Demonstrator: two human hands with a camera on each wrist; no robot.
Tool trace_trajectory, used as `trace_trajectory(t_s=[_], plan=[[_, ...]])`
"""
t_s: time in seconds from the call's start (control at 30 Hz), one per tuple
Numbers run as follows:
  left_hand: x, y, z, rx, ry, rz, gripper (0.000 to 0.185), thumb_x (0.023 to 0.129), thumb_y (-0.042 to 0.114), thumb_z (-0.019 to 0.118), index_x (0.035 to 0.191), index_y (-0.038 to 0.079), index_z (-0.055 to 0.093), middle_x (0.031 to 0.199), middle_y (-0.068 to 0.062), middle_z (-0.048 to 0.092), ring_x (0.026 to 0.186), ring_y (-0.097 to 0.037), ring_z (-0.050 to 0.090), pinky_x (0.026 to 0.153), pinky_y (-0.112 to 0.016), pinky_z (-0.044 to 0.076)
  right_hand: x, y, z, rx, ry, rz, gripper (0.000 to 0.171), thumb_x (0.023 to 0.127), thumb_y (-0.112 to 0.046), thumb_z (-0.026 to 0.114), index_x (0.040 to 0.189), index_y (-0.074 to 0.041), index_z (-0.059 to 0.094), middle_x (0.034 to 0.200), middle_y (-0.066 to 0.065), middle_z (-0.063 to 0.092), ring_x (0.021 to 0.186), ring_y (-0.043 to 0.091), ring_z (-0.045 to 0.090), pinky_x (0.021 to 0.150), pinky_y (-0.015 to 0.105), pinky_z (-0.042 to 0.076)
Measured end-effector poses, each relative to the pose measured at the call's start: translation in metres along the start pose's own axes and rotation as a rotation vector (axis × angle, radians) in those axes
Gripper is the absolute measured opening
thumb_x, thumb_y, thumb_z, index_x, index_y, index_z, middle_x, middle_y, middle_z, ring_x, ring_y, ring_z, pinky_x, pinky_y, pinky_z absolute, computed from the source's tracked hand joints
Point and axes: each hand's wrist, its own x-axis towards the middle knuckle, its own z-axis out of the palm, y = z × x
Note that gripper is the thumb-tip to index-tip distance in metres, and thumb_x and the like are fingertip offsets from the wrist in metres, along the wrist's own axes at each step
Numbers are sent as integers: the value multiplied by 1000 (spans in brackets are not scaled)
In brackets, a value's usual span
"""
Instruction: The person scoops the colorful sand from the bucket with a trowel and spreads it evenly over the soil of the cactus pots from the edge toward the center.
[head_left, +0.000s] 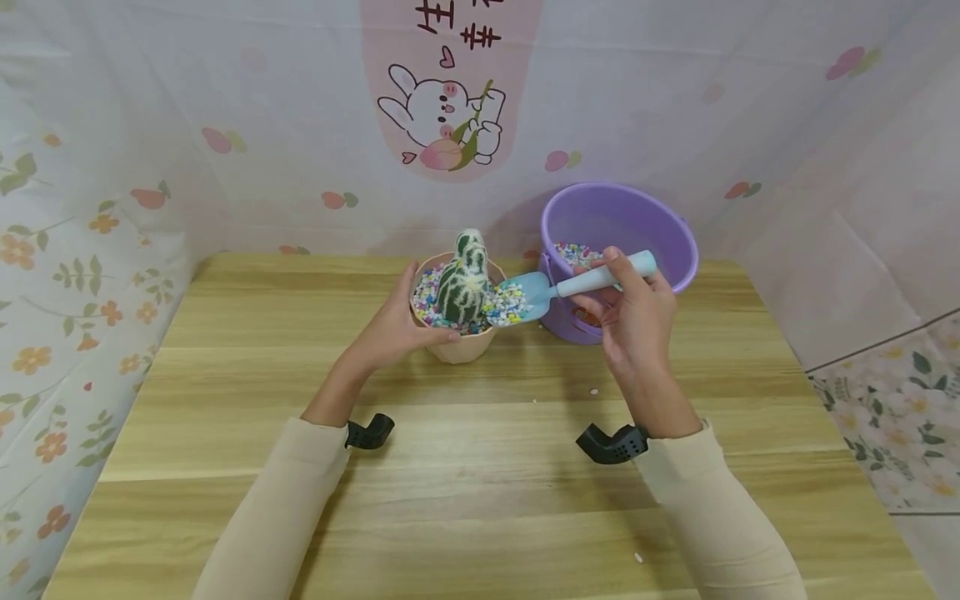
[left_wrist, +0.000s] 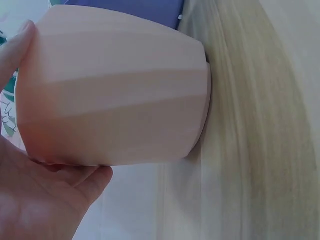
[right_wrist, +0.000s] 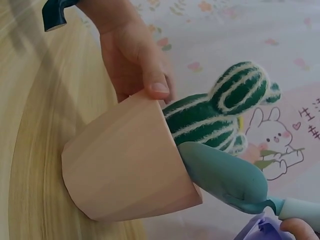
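Our left hand (head_left: pixel 401 327) cups the smooth pink pot (head_left: pixel 457 345); our right hand (head_left: pixel 632 317) grips the pebble-laden plastic scoop (head_left: pixel 525 298) over it, by the fuzzy cactus (head_left: pixel 465 277).

Wood-grain table (head_left: pixel 480 500), floral fabric walls (head_left: pixel 82 250), bunny print backdrop (head_left: pixel 446 108)

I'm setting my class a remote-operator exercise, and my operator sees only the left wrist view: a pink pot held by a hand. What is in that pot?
Observer: The pink pot holds a green-and-white plush cactus bedded in coloured pebbles.
Operator: What is the other hand doing?
Observer: The right hand grips a light blue trowel by its handle; its blade, loaded with pebbles, rests at the pot's rim.
Operator: What is the purple thing behind the pot?
Observer: A purple bucket with more coloured pebbles inside.
Operator: How does my hand hold the pot?
Observer: The left hand holds its side, thumb on the rim.
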Motion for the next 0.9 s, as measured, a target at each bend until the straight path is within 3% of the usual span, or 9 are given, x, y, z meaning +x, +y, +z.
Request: trace_trajectory(t_s=[0.23,0.67,0.9], plan=[[2,1,-5,-1,-53,8,126,75,38,84,156,20,-10,163,-11,3,146,-32,18,117,-54,19,0,-2,2,-11,-18,-3,26,83,-7,77,96,6,58,80,17,68,73,30,72,59,44,57],[4,-1,-8,-18,-85,-20,123,78,36,82,155,25,-13,163,-9,0,146,-30,18,117,-53,19,0,-8,3,-63,-14,-12,27,85,-9,75,99,6,58,81,16,67,72,30,72,58,42,57],[6,0,-12,-19,-105,-25,125,77,36,83,155,27,-14,162,-12,5,143,-30,26,116,-51,24,2,-10,5,-49,-11,-13,27,84,-8,76,98,6,58,79,16,67,71,30,72,60,44,57]])
